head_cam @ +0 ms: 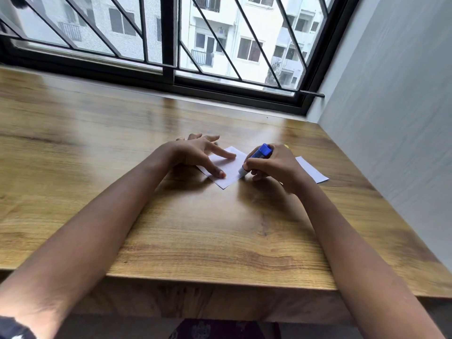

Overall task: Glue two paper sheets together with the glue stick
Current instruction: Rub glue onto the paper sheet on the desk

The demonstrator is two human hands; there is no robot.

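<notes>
A small white paper sheet (228,171) lies on the wooden table (195,228). My left hand (195,152) rests on it with fingers spread, thumb and index finger pressing it flat. My right hand (274,167) grips a blue glue stick (258,155), tilted, its white tip touching the sheet's right edge. A second white sheet (311,171) lies to the right, partly hidden behind my right hand.
A barred window (171,45) runs along the table's far edge. A grey wall (391,118) borders the table on the right. A small yellow thing (286,146) peeks out behind my right hand.
</notes>
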